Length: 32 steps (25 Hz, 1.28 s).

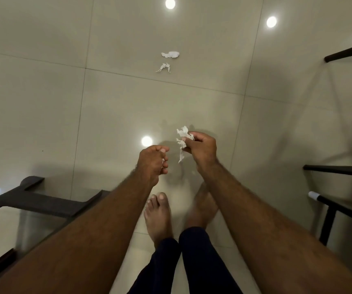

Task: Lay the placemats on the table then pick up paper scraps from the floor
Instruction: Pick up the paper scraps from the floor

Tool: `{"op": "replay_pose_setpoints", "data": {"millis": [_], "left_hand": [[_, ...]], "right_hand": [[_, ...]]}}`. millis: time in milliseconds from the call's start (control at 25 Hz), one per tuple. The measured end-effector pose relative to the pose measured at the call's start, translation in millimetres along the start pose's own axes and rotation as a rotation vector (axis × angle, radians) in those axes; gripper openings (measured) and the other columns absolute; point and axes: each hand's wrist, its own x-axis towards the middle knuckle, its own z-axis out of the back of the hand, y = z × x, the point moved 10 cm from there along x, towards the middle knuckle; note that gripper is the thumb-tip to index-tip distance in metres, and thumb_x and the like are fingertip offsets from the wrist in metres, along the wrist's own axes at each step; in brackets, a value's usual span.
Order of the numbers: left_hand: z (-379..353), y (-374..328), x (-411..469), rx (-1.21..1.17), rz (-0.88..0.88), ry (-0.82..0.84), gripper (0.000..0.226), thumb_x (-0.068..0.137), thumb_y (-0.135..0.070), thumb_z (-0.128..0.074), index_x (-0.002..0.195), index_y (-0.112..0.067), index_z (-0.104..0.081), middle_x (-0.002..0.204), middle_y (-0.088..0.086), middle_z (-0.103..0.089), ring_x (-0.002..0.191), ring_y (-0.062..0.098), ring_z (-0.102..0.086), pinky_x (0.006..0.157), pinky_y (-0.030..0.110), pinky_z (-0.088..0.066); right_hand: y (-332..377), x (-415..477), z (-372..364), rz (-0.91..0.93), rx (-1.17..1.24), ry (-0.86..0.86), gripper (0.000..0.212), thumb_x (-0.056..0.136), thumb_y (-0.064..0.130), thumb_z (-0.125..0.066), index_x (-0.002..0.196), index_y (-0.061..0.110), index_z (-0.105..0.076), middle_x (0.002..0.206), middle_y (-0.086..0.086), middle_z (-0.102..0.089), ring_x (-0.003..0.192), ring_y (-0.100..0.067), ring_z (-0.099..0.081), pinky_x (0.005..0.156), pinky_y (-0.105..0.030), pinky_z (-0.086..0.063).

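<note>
My right hand (pixel 201 148) is closed around a bunch of crumpled white paper scraps (pixel 182 137), which stick out to the left of its fingers. My left hand (pixel 152 164) hangs a little lower and to the left, fingers loosely curled, nothing visible in it. Two more white scraps lie on the glossy tiled floor ahead: a crumpled one (pixel 171 54) farther away and a smaller twisted one (pixel 163 67) just in front of it. No placemats or tabletop appear in view.
My bare feet (pixel 159 215) stand on the beige floor tiles (pixel 64 102). A dark furniture frame (pixel 35 200) sits at the lower left. Dark chair or table legs (pixel 338 209) stand along the right edge. Ceiling lights reflect on the tiles.
</note>
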Motion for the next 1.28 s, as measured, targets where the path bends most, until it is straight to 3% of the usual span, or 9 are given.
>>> {"op": "replay_pose_setpoints", "data": {"millis": [240, 320, 400, 520, 760, 880, 1000, 1120, 1280], "left_hand": [[-53.7, -63.7, -52.6, -0.135, 0.143, 0.113, 0.049, 0.106, -0.05, -0.042, 0.101, -0.009, -0.07, 0.069, 0.007, -0.065, 0.057, 0.023, -0.059, 0.05, 0.03, -0.052], [-69.8, -85.9, -62.5, -0.156, 0.162, 0.188, 0.061, 0.104, -0.061, -0.036, 0.107, -0.014, -0.073, 0.086, 0.006, -0.077, 0.076, 0.026, -0.072, 0.064, 0.037, -0.062], [-86.3, -101.7, -70.0, -0.216, 0.2, 0.315, 0.07, 0.099, -0.071, -0.033, 0.116, -0.018, -0.075, 0.107, 0.006, -0.079, 0.098, 0.025, -0.076, 0.078, 0.044, -0.062], [-92.1, -125.0, -77.7, -0.258, 0.216, 0.394, 0.076, 0.091, -0.077, -0.044, 0.12, -0.013, -0.072, 0.114, 0.01, -0.077, 0.105, 0.026, -0.074, 0.078, 0.04, -0.06], [-77.7, -166.8, -70.9, -0.127, 0.058, 0.282, 0.035, 0.098, -0.043, -0.064, 0.112, -0.013, -0.074, 0.106, 0.01, -0.077, 0.102, 0.029, -0.072, 0.069, 0.035, -0.057], [-67.0, -192.5, -58.6, -0.15, 0.022, 0.267, 0.021, 0.099, -0.022, -0.064, 0.113, -0.008, -0.073, 0.102, 0.015, -0.077, 0.094, 0.03, -0.075, 0.068, 0.036, -0.058], [-54.0, -220.1, -30.1, -0.102, 0.014, 0.269, 0.016, 0.097, -0.008, -0.064, 0.11, -0.006, -0.073, 0.098, 0.018, -0.076, 0.083, 0.035, -0.073, 0.067, 0.04, -0.061], [-33.1, -240.2, 7.1, -0.047, 0.0, 0.176, 0.016, 0.096, -0.001, -0.06, 0.106, -0.002, -0.072, 0.083, 0.017, -0.069, 0.061, 0.024, -0.061, 0.049, 0.026, -0.048], [-22.5, -256.2, 49.5, 0.006, -0.022, 0.091, 0.012, 0.098, -0.006, -0.06, 0.098, -0.006, -0.072, 0.076, 0.012, -0.065, 0.052, 0.018, -0.052, 0.043, 0.023, -0.04]], "right_hand": [[76.4, -27.5, 3.0, 0.001, 0.072, 0.014, 0.014, 0.078, 0.003, -0.078, 0.091, 0.008, -0.078, 0.076, -0.01, -0.071, 0.068, -0.023, -0.068, 0.07, -0.044, -0.062], [93.0, -29.5, -1.5, 0.01, 0.007, 0.025, 0.016, 0.076, 0.009, -0.078, 0.09, 0.016, -0.078, 0.082, -0.011, -0.075, 0.075, -0.028, -0.073, 0.073, -0.05, -0.061], [111.4, -30.1, -3.8, 0.035, -0.097, 0.005, 0.027, 0.074, 0.014, -0.079, 0.1, 0.021, -0.075, 0.088, -0.004, -0.076, 0.081, -0.024, -0.074, 0.078, -0.048, -0.061], [148.8, -37.8, -6.2, 0.086, -0.313, -0.031, 0.056, 0.077, 0.016, -0.078, 0.129, 0.026, -0.059, 0.097, 0.003, -0.073, 0.086, -0.013, -0.071, 0.083, -0.035, -0.06], [195.3, -41.8, -28.0, 0.17, -0.495, 0.039, 0.073, 0.087, 0.016, -0.063, 0.15, 0.034, -0.031, 0.083, 0.009, -0.07, 0.08, -0.011, -0.069, 0.074, -0.04, -0.062], [207.0, -34.5, -46.7, 0.115, -0.439, 0.169, 0.082, 0.088, 0.012, -0.065, 0.155, 0.031, -0.022, 0.093, 0.009, -0.07, 0.087, -0.008, -0.069, 0.079, -0.031, -0.061], [222.9, -12.4, -53.8, 0.115, -0.461, 0.142, 0.064, 0.088, 0.012, -0.062, 0.147, 0.028, -0.04, 0.107, 0.008, -0.067, 0.092, -0.007, -0.066, 0.077, -0.026, -0.06], [238.8, 32.9, -62.3, 0.196, -0.593, 0.035, 0.051, 0.08, 0.006, -0.057, 0.13, 0.017, -0.061, 0.1, 0.007, -0.068, 0.082, -0.01, -0.065, 0.079, -0.034, -0.059], [249.9, 91.2, -89.3, 0.304, -0.767, 0.016, 0.036, 0.083, 0.008, -0.056, 0.117, 0.011, -0.069, 0.102, -0.002, -0.072, 0.089, -0.02, -0.066, 0.085, -0.032, -0.053]]}}
